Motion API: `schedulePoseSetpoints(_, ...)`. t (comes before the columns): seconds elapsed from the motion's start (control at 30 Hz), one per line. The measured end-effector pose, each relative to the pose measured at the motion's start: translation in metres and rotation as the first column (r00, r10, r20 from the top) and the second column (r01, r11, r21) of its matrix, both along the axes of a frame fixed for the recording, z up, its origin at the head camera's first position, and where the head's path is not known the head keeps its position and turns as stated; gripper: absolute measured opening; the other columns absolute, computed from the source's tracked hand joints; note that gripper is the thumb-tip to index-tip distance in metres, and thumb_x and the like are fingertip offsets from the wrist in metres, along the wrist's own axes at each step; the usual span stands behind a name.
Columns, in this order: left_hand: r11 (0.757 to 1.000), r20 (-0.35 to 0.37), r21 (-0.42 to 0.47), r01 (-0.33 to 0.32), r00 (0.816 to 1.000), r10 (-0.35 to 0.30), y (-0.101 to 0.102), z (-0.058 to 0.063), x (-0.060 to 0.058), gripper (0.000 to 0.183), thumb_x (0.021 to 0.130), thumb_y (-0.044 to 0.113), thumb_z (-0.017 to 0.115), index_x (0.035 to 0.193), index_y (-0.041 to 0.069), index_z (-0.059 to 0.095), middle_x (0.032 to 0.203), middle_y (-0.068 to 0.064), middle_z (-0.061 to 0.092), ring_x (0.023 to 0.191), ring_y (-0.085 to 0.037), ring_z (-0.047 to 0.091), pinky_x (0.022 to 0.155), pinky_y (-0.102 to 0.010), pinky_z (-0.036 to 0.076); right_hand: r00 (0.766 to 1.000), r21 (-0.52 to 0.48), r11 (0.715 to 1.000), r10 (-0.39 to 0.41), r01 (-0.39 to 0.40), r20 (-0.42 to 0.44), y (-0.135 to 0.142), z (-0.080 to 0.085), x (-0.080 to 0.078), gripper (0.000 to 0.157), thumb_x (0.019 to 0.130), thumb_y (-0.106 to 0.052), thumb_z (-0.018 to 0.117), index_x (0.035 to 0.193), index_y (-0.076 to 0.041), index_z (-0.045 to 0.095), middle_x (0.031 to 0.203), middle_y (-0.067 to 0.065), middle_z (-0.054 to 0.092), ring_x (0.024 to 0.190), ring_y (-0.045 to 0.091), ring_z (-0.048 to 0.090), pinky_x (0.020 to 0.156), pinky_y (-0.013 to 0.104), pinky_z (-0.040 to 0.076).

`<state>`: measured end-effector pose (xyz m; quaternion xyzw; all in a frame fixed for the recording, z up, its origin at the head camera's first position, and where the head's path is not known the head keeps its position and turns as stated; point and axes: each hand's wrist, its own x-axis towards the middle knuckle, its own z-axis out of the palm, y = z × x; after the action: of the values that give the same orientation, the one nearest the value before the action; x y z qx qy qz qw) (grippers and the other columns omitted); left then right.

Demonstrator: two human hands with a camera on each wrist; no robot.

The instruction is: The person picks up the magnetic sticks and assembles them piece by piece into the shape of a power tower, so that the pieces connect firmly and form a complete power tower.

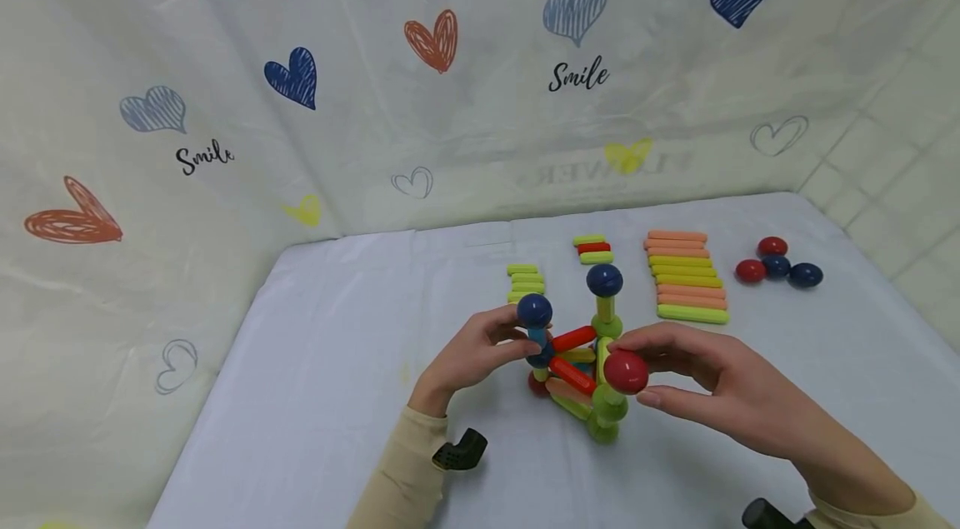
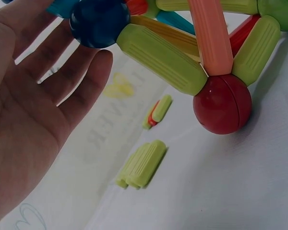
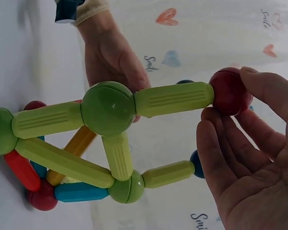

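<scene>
A frame of coloured rods and balls stands on the table. My right hand (image 1: 720,383) pinches the red ball (image 3: 230,91) between thumb and fingertips; in the right wrist view it touches the end of a green rod (image 3: 175,99) rising from a green ball (image 3: 108,108). On the frame's other side my left hand (image 1: 476,350) grips the short blue rod (image 1: 537,336) between an upper blue ball (image 1: 535,311) and a lower blue ball (image 2: 100,23). Another blue ball (image 1: 604,280) tops the rear upright. Two red rods (image 1: 572,376) slope across. Another red ball (image 2: 222,104) rests at the base.
Behind the frame lie short green rods (image 1: 527,277) and a small group with a red rod (image 1: 592,247). A row of longer rods (image 1: 686,271) in orange, yellow and green lies to the right. Farther right are loose red and blue balls (image 1: 776,266). A heart-printed sheet (image 1: 480,112) hangs behind.
</scene>
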<state>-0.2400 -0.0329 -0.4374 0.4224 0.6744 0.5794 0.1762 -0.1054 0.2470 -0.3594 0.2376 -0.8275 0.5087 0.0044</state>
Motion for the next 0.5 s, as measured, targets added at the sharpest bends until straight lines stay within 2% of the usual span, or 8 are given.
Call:
schedulePoseSetpoints(0.07,1.000,0.001,-0.001,0.000,1.000,0.000,0.000,0.000,0.000,0.034,0.096,0.008,0.062,0.128,-0.001,0.058,0.117,-0.009,0.065,0.107,-0.018,0.062,0.097,-0.037,0.050,1.000,-0.002,1.000,-0.006,0.006,-0.003,0.004,-0.001,-0.002,0.041,0.091,0.000,0.066,0.128,-0.016,0.060,0.118,-0.001,0.065,0.103,0.013,0.064,0.082,0.023,0.055)
schedulePoseSetpoints(0.13,1.000,0.003,-0.001,0.001,1.000,-0.001,-0.001,0.000,0.000,0.033,0.096,0.008,0.062,0.128,0.000,0.058,0.117,-0.010,0.066,0.107,-0.018,0.062,0.097,-0.037,0.050,0.998,0.015,0.998,-0.054,0.054,-0.018,0.012,-0.002,-0.006,0.038,0.094,0.000,0.061,0.129,-0.015,0.060,0.118,0.000,0.065,0.103,0.012,0.064,0.082,0.022,0.055)
schedulePoseSetpoints(0.2,1.000,0.010,0.001,0.008,1.000,-0.008,-0.001,0.000,0.000,0.033,0.096,0.008,0.062,0.127,0.001,0.058,0.116,-0.010,0.066,0.106,-0.019,0.062,0.097,-0.037,0.050,0.986,0.084,0.983,-0.157,0.162,-0.059,0.021,-0.005,-0.012,0.033,0.096,-0.004,0.060,0.128,-0.015,0.061,0.116,0.000,0.067,0.101,0.010,0.064,0.080,0.018,0.054)
schedulePoseSetpoints(0.23,1.000,0.015,0.001,0.011,1.000,-0.011,-0.001,-0.001,0.000,0.032,0.096,0.008,0.062,0.127,0.002,0.058,0.116,-0.010,0.066,0.106,-0.019,0.062,0.097,-0.037,0.050,0.972,0.144,0.963,-0.213,0.226,-0.100,0.027,-0.007,-0.015,0.031,0.096,-0.007,0.061,0.126,-0.015,0.062,0.114,0.000,0.068,0.099,0.011,0.065,0.078,0.018,0.054)
schedulePoseSetpoints(0.3,1.000,0.026,-0.002,0.020,0.999,-0.020,-0.001,-0.001,0.000,0.033,0.095,0.008,0.063,0.127,0.002,0.058,0.115,-0.010,0.066,0.105,-0.019,0.062,0.097,-0.039,0.050,0.937,0.283,0.897,-0.299,0.341,-0.182,0.039,-0.012,-0.024,0.028,0.095,-0.013,0.065,0.123,-0.012,0.064,0.111,0.003,0.069,0.095,0.015,0.066,0.075,0.022,0.056)
schedulePoseSetpoints(0.37,1.000,0.039,-0.005,0.026,0.999,-0.026,-0.001,-0.001,0.000,0.033,0.095,0.008,0.064,0.127,0.001,0.058,0.115,-0.010,0.066,0.105,-0.019,0.063,0.097,-0.042,0.050,0.911,0.428,0.806,-0.340,0.410,-0.232,0.051,-0.020,-0.034,0.031,0.092,-0.017,0.069,0.121,-0.007,0.065,0.109,0.009,0.069,0.094,0.023,0.066,0.075,0.032,0.058)
schedulePoseSetpoints(0.43,1.000,0.050,-0.009,0.029,0.998,-0.028,-0.001,0.000,0.000,0.034,0.094,0.007,0.064,0.127,0.000,0.058,0.115,-0.010,0.066,0.105,-0.019,0.063,0.097,-0.046,0.049,0.914,0.555,0.726,-0.331,0.406,-0.235,0.061,-0.031,-0.043,0.035,0.089,-0.017,0.073,0.119,-0.001,0.065,0.109,0.017,0.068,0.095,0.034,0.064,0.076,0.046,0.057)
schedulePoseSetpoints(0.5,0.999,0.059,-0.012,0.033,0.998,-0.032,-0.001,0.000,0.000,0.036,0.093,0.006,0.066,0.127,-0.001,0.057,0.116,-0.011,0.066,0.106,-0.019,0.063,0.098,-0.048,0.048,0.929,0.650,0.669,-0.322,0.361,-0.184,0.070,-0.044,-0.053,0.039,0.086,-0.015,0.075,0.118,0.003,0.064,0.110,0.023,0.065,0.098,0.040,0.060,0.078,0.055,0.054)
